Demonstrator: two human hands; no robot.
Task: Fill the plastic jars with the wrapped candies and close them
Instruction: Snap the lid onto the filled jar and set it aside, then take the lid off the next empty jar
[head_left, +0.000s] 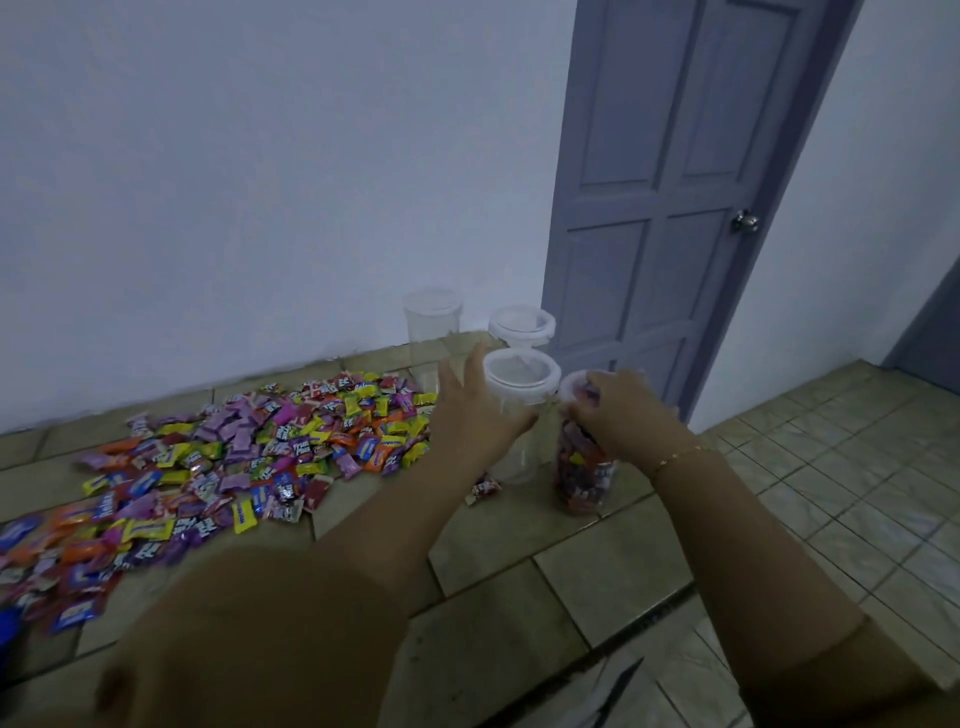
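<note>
- Head view: left hand (470, 410) reaches across, fingers straight and spread, against the side of an empty clear plastic jar (517, 415) wearing a white ring lid.
- Right hand (626, 410) sits on top of the filled jar (584, 467), fingers curled round its lid (574, 387); the grip itself is blurred.
- That filled jar stands just right of the empty one, packed with bright crinkly wrappers, on the tiled floor (493, 545).
- Two more clear jars behind: one lidded (522, 326), one open-topped (432, 327), near the white wall.
- Wrapped candies (234, 457) sprawl in a glossy, many-coloured heap to the left.
- Panelled grey door (665, 171) with a round metal knob stands behind.
</note>
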